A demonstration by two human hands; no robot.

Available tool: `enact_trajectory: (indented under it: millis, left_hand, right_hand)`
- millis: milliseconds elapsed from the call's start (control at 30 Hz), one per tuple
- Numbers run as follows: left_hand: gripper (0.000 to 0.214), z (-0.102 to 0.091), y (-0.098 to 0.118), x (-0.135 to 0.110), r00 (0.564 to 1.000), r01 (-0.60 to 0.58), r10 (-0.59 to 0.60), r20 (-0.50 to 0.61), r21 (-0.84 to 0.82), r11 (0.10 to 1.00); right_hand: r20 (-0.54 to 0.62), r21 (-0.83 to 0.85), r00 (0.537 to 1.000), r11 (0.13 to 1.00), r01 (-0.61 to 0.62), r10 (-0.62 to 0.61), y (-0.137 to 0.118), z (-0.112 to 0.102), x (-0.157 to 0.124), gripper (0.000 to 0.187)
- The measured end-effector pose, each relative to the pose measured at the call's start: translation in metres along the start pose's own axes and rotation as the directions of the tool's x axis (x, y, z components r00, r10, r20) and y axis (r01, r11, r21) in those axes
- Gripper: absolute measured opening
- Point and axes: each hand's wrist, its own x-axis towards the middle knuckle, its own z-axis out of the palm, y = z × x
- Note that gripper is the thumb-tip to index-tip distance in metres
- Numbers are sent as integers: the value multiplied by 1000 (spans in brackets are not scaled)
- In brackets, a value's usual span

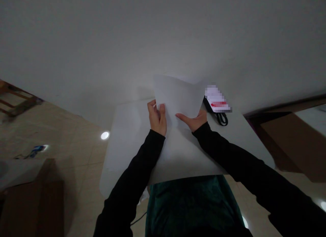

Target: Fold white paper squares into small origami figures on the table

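Note:
A white sheet of paper (pixel 179 96) is raised off the small white table, its top edge curving towards the wall. My left hand (pixel 158 118) grips its lower left side, thumb in front and the fingers curled at the edge. On the lower right side is my right hand (pixel 197 121), with its thumb stretched across the front and the other fingers hidden behind the sheet. Another white sheet (pixel 126 138) lies flat on the table, left of my left hand.
A flat black-edged object (pixel 210 106) with a pixelated white and red face and a black cord loop lies right of the paper. The white table (pixel 244 145) stands against a pale wall (pixel 163 33). Cardboard boxes (pixel 292 138) are at right and lower left.

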Motion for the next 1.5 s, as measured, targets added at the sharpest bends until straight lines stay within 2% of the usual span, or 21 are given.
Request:
enact_trajectory:
  millis: [100,267,367,467,533,700,833,1033,1333,1500]
  left_hand:
    - [42,-1,0,1,1000,11,-11,16,3,1000]
    - [38,-8,-1,1,997,-71,74,-8,218,973]
    - [37,-11,-4,2,994,-99,109,-13,328,940]
    - [36,-15,-6,5,994,-103,111,-1,379,919]
    - [36,-16,-7,6,994,-108,112,13,403,909]
    - [38,-18,-8,7,987,-160,140,79,476,865]
    - [40,-18,-6,7,982,-189,165,92,466,864]
    - [42,-18,-4,8,980,-200,173,101,429,881]
    - [35,-15,-2,6,981,-189,148,129,420,887]
    - [36,-16,-2,5,985,-158,108,138,425,891]
  right_hand:
    - [18,-11,1000,1000,9,-9,-2,0,-2,34]
    - [46,-4,999,1000,-12,12,-6,2,-7,31]
    - [114,13,991,998,-67,65,-9,2,-8,32]
    - [215,45,970,991,-127,115,-12,0,-7,35]
    - [242,67,964,989,-135,115,-14,-2,-4,38]
    - [175,190,983,978,-86,52,-14,-13,13,39]
    - [139,297,989,950,-95,55,-18,-29,30,39]
    - [64,290,997,955,-65,49,-29,-49,46,33]
    - [-23,260,1000,966,-1,7,-31,-55,52,14]
    - [-40,246,999,968,38,-29,-29,-57,55,24]
